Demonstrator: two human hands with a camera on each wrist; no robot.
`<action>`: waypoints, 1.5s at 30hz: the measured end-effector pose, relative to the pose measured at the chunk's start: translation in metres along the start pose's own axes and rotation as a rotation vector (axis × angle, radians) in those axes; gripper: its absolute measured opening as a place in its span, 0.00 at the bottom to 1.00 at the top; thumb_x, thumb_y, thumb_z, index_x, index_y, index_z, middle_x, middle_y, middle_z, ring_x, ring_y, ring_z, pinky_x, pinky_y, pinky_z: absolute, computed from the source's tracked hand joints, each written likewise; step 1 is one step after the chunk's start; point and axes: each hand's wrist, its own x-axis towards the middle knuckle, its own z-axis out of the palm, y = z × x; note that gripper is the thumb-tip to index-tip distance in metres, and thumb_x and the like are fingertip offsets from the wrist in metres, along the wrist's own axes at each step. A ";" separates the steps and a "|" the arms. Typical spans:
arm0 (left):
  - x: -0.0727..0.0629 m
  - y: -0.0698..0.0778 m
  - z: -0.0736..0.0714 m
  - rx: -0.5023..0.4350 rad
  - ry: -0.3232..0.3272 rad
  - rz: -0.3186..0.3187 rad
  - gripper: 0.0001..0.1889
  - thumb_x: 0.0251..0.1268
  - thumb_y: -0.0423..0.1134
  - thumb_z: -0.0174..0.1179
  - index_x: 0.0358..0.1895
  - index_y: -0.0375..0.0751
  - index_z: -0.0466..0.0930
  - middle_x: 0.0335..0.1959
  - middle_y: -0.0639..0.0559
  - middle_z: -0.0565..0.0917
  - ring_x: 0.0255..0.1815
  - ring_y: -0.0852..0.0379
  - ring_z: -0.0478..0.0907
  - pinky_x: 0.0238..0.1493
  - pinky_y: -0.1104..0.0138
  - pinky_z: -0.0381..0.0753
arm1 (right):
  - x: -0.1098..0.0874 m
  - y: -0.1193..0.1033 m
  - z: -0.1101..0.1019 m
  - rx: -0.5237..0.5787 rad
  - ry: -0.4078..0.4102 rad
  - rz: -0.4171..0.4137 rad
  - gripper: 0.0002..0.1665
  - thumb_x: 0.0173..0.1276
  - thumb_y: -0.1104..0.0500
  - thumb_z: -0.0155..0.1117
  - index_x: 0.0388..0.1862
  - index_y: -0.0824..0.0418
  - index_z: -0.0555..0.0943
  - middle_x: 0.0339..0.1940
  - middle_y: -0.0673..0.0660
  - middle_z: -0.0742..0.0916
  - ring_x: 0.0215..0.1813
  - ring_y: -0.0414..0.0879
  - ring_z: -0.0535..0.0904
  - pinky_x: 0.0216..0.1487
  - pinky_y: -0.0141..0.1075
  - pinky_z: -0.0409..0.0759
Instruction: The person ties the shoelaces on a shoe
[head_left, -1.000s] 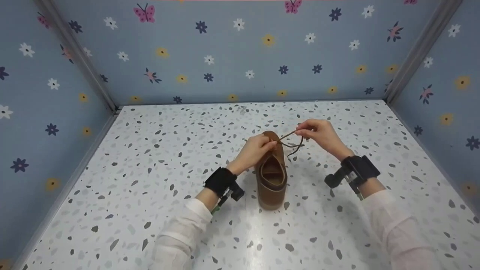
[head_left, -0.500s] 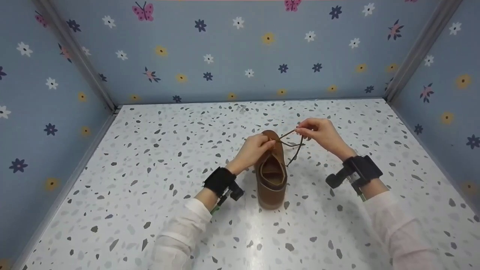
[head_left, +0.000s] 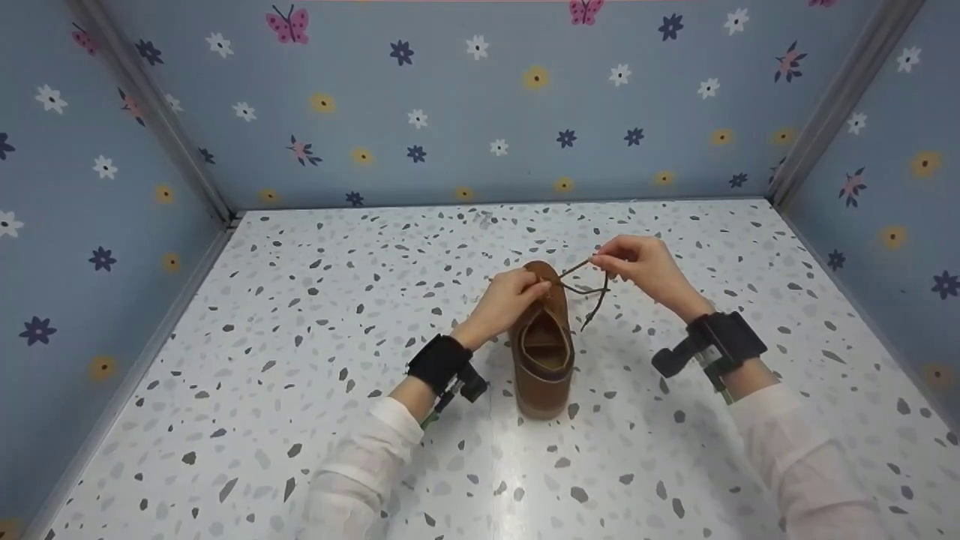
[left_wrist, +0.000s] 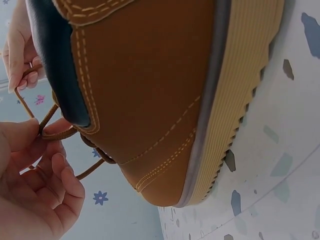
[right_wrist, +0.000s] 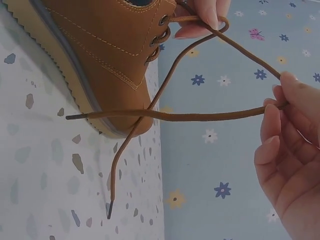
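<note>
A brown leather shoe (head_left: 544, 394) with a pale ridged sole (left_wrist: 235, 90) stands upright on the speckled surface, toe pointing away. Over its front, the left hand (head_left: 504, 304) pinches the laces between thumb and index finger where they cross near the eyelets, seen closely in the left wrist view. To the shoe's right, the right hand (head_left: 649, 270) pinches one brown shoelace (right_wrist: 210, 117) and keeps a stretch of it taut. That lace's tipped end hangs from the fingers. Another lace end (right_wrist: 113, 180) dangles loose and crosses it in the right wrist view.
White speckled tabletop (head_left: 300, 420) surrounds the shoe. Blue panels with flowers and butterflies (head_left: 450, 97) rise at the back and both sides. Each wrist wears a black strap with a camera (head_left: 724, 341).
The hanging lace end below the right hand has swung and dropped slightly lower. Both hands stay almost in place, with the shoe unmoved.
</note>
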 end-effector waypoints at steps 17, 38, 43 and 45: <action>0.001 -0.001 0.001 -0.031 0.004 0.026 0.13 0.65 0.36 0.54 0.21 0.37 0.74 0.21 0.55 0.71 0.23 0.60 0.66 0.27 0.70 0.66 | -0.006 -0.038 -0.003 0.025 0.013 0.017 0.13 0.62 0.61 0.62 0.30 0.73 0.80 0.21 0.66 0.80 0.20 0.44 0.71 0.20 0.30 0.66; 0.001 0.000 -0.001 -0.019 0.005 0.032 0.11 0.64 0.38 0.55 0.24 0.38 0.76 0.24 0.54 0.74 0.26 0.59 0.70 0.32 0.69 0.69 | 0.017 -0.039 -0.010 0.187 -0.085 0.173 0.15 0.58 0.53 0.66 0.28 0.67 0.81 0.16 0.58 0.78 0.15 0.42 0.68 0.17 0.30 0.66; 0.001 0.000 -0.002 -0.030 0.002 0.027 0.12 0.64 0.39 0.55 0.23 0.39 0.75 0.22 0.54 0.74 0.25 0.60 0.69 0.30 0.69 0.68 | 0.020 -0.042 -0.009 0.245 -0.067 0.203 0.16 0.57 0.52 0.68 0.28 0.66 0.82 0.18 0.57 0.79 0.16 0.42 0.70 0.17 0.30 0.67; 0.001 -0.001 -0.002 -0.040 -0.002 0.026 0.12 0.64 0.39 0.55 0.23 0.38 0.74 0.20 0.55 0.72 0.23 0.60 0.68 0.29 0.69 0.67 | 0.021 -0.044 -0.008 0.284 -0.060 0.216 0.16 0.56 0.52 0.68 0.29 0.67 0.82 0.19 0.57 0.79 0.17 0.42 0.71 0.18 0.29 0.68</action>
